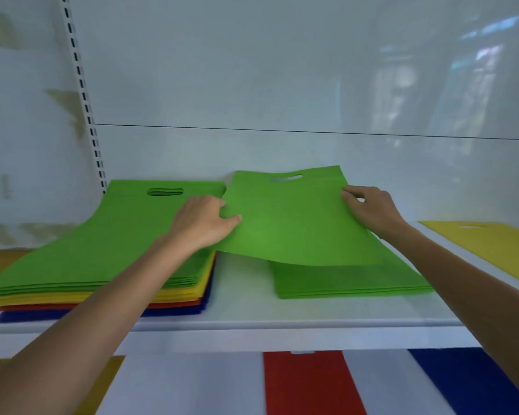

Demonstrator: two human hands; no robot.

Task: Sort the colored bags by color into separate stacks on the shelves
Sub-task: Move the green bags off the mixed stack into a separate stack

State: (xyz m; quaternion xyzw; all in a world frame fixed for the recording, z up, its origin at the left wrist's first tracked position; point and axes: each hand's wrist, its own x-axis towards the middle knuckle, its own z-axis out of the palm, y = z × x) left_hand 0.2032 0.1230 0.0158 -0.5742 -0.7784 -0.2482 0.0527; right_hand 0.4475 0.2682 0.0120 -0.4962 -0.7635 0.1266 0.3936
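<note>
At the left of the white shelf (252,313) lies a mixed stack (102,241), green bags over yellow, red and blue; the left hand (204,223) has its grip clamped on the left edge of a single green bag (291,226); the right hand (372,211) has its grip pinched on the right edge. The bag hangs just above an all-green stack (351,283), near edge sagging; farther right a yellow bag (492,244) lies flat.

The raised bag (288,229) is plain bright green, matching the stack (351,283) beneath it. The left pile (102,235) is green on top, with yellow, red and dark blue edges below. The shelf (282,316) is white. Lower down are a red bag (309,384) and a blue bag (468,381).
</note>
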